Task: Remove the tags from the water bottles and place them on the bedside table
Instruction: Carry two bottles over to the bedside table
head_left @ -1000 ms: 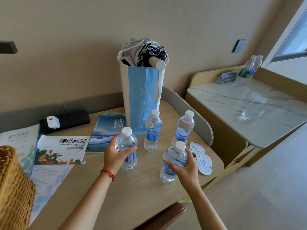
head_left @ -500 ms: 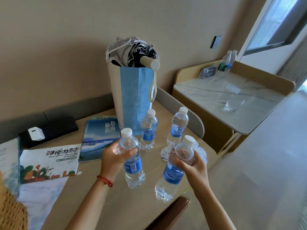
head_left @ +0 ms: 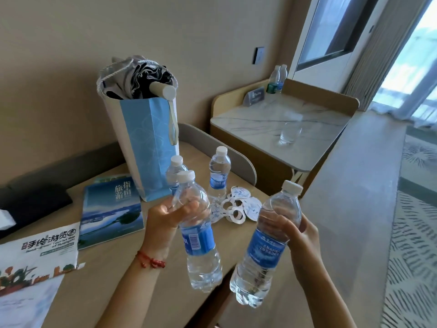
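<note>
Each hand grips a water bottle lifted clear of the table (head_left: pixel 99 290): the left hand (head_left: pixel 165 215) is wrapped round the shoulder of one bottle (head_left: pixel 197 235); the right hand (head_left: pixel 296 230) is closed round the upper body of the other bottle (head_left: pixel 264 245), which tilts. The tags (head_left: pixel 238 205) lie loose on the table beyond the hands, so the carrying step seems in hand; next, probably, both bottles go to the marble-topped bedside table (head_left: pixel 260 124), well apart to the right. Two more bottles (head_left: pixel 220 174) stand by the tags.

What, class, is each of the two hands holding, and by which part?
Left hand: a water bottle, by its shoulder. Right hand: another bottle, around its upper body.
</note>
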### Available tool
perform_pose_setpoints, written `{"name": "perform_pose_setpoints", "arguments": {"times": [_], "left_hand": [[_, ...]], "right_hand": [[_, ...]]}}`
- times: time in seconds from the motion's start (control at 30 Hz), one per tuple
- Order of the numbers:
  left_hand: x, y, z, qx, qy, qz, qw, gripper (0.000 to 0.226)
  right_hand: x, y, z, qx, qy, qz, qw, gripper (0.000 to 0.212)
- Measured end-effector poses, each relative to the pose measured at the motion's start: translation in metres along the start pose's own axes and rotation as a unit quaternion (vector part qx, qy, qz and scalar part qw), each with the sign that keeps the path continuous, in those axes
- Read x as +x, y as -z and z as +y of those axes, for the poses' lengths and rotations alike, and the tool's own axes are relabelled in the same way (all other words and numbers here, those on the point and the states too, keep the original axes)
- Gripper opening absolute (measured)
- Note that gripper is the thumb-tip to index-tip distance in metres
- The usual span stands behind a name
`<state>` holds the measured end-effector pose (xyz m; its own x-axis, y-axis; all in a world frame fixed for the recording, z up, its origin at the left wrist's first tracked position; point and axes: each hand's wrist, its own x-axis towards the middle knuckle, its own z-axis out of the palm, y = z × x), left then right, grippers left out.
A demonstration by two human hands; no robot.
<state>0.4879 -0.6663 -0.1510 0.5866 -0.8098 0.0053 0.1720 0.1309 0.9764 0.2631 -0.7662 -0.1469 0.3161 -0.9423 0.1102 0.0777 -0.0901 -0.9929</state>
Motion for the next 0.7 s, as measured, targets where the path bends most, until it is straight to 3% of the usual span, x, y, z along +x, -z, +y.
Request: {"name": "perform_pose_setpoints", "arguments": {"times": [0.27,0.7], "left_hand": [[-0.018,-0.082,-0.007,0.011,-0.009,-0.046,0.999,0.043],[-0.092,-0.266,-0.04,0.055,-0.022,-0.117,0.991,0.037]], "right_hand": [[-0.017,0.084,-0.016,-0.017,0.02,0.057,0.998,0.053],[-0.065,0.275,-0.038,-0.017,0.018,0.125,0.992,0.046]]}}
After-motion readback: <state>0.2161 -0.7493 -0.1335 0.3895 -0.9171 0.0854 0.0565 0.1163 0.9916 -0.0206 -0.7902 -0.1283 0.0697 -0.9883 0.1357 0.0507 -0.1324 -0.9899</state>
